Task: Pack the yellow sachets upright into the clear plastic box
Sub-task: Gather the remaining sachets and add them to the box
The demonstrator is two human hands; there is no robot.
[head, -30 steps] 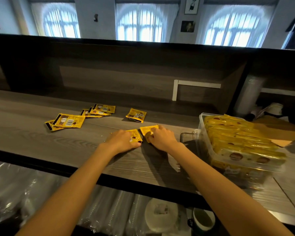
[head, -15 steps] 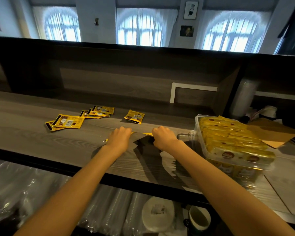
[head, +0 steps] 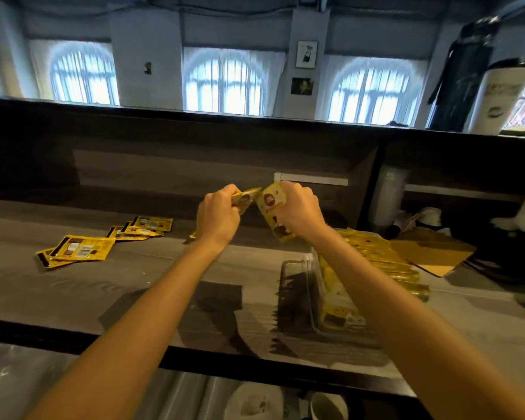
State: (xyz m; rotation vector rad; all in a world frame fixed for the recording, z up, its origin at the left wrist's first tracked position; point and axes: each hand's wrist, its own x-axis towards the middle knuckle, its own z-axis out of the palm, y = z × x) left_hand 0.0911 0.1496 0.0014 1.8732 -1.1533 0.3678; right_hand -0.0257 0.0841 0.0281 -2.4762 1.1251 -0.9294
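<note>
— Long wood-grain counter [head: 134, 286] under three arched windows [head: 225, 83]. Far left, loose sachets [head: 79, 250] lying flat in two small heaps, just as a second ago.

— And at centre?

— Lifted clear of the counter now, where half a second ago pressed down flat on it. Left hand [head: 217, 216] curled round one yellow sachet [head: 246, 197], seen almost edge-on. Just beside it, right hand [head: 299, 210] clamped on a second sachet [head: 273, 207], roughly upright with its printed face showing. Close together at the top corners, but cannot tell whether touching.

— Meaning for the packing?

— Pick-up finished, by the look of it; carrying over to the right likely next. Clear plastic box [head: 299, 286] low at the right, under the right forearm, already crowded with packed sachets [head: 376, 256] standing on edge. Probably little room left — a gap to find first.

— Anything else different?

— View tilted upward, far more window showing than before. Lone sachet [head: 192, 236] behind the hands now mostly hidden, only a yellow corner showing by the left wrist.
</note>
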